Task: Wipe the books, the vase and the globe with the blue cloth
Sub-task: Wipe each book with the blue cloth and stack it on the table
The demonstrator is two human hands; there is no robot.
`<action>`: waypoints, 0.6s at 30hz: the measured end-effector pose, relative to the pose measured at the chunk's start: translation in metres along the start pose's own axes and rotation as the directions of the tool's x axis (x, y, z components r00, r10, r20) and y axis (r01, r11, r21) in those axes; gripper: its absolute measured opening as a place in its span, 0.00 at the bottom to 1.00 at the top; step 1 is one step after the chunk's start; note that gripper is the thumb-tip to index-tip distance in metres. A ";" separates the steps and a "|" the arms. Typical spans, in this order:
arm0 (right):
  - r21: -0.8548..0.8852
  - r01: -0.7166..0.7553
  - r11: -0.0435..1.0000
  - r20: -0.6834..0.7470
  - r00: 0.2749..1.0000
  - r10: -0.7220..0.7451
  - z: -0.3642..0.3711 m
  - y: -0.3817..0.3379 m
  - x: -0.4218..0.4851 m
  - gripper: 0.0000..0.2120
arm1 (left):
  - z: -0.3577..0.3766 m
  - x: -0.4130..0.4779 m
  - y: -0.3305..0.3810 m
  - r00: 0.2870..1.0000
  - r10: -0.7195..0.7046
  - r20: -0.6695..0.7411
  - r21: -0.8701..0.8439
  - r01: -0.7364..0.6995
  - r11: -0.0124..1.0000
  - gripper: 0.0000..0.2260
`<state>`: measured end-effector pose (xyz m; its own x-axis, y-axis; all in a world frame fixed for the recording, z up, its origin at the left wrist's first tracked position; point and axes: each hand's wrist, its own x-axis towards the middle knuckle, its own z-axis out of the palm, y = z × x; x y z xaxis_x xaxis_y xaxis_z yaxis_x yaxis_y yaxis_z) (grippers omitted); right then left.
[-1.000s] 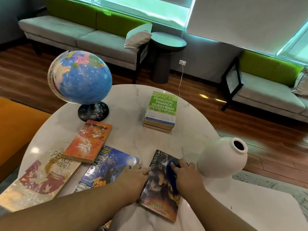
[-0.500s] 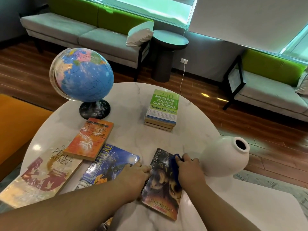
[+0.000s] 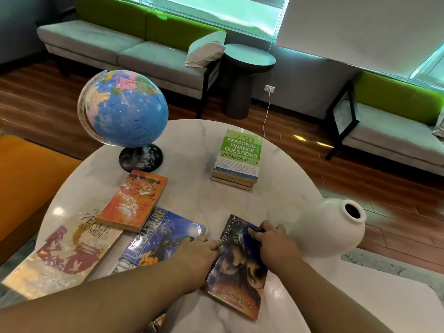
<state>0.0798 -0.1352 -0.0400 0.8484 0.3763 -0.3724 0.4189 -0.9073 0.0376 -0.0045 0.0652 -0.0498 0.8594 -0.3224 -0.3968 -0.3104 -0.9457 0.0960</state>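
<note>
While the right hand [image 3: 271,243] presses the blue cloth [image 3: 251,237] onto the dark paperback [image 3: 237,272] at the counter's [image 3: 192,188] near edge, fingers [image 3: 266,229] clamped round the cloth, the left hand [image 3: 194,255] braces the book's left edge. Its fingers are bent; pinching or not, can't tell. Progress looks early: three books near left look speckled w/ dust, globe [image 3: 129,109] far left & vase [image 3: 324,234] just right of the cloth prob. not yet done. Far stack [image 3: 237,157]: can't tell.

Glossy marble tabletop [image 3: 192,203], glossy paper bk covers [image 3: 237,267], matt vase [image 3: 322,234]
</note>
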 end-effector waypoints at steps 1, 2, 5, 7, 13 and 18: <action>-0.016 -0.037 0.999 -0.002 0.999 0.037 -0.003 0.001 0.003 0.26 | 0.000 0.000 0.000 1.000 0.000 -0.003 -0.002 0.000 1.000 0.35; -0.031 -0.065 0.997 0.000 0.998 0.065 -0.006 -0.002 0.006 0.26 | 0.000 0.000 0.000 1.000 0.000 -0.006 -0.002 0.000 1.000 0.35; -0.001 -0.029 1.000 0.009 1.000 0.029 -0.004 -0.013 0.008 0.29 | 0.000 0.000 0.000 1.000 0.001 -0.004 -0.004 -0.001 1.000 0.36; 0.025 0.040 0.999 0.015 0.999 -0.041 0.000 -0.009 0.006 0.27 | 0.000 0.000 0.000 1.000 0.001 0.004 -0.006 -0.001 1.000 0.37; 0.120 -0.076 0.990 0.003 0.997 0.076 -0.006 -0.005 0.021 0.21 | 0.000 0.000 0.000 1.000 -0.007 0.001 -0.006 0.007 1.000 0.35; 0.148 0.012 0.989 0.029 0.999 -0.016 0.009 -0.024 0.007 0.20 | -0.002 -0.001 0.001 1.000 0.009 0.001 -0.002 -0.009 1.000 0.35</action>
<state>0.0731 -0.1126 -0.0524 0.8317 0.3853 -0.3997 0.3764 -0.9206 -0.1042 -0.0052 0.0651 -0.0476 0.8562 -0.3309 -0.3968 -0.3175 -0.9429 0.1012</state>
